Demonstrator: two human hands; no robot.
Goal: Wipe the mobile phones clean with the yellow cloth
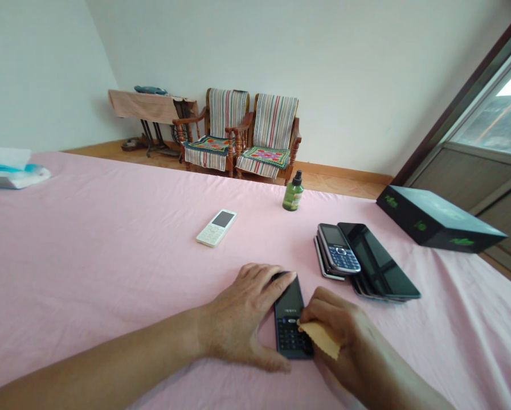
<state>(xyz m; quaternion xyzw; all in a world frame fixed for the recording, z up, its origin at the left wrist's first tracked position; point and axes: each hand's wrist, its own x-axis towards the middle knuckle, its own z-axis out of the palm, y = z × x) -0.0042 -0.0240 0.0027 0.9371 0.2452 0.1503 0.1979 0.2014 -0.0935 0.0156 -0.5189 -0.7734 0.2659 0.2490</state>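
Observation:
A dark keypad phone (pixel 290 333) lies face up on the pink sheet, its screen toward the far side. My left hand (pixel 242 319) grips it from the left, fingers at its upper end and thumb by its lower end. Bunched in my closed right hand (pixel 344 336) is a small yellow cleaning cloth (pixel 321 336) with a zigzag edge. The fingertips press the cloth onto the phone at the right side, near the top of the keypad. Part of the cloth is hidden inside the fingers.
A white keypad phone (pixel 217 228) lies ahead, left of a green spray bottle (pixel 292 196). To the right are stacked keypad phones (pixel 339 250) beside stacked black smartphones (pixel 381 265). A black box (pixel 438 222) sits far right, a tissue pack (pixel 13 171) far left.

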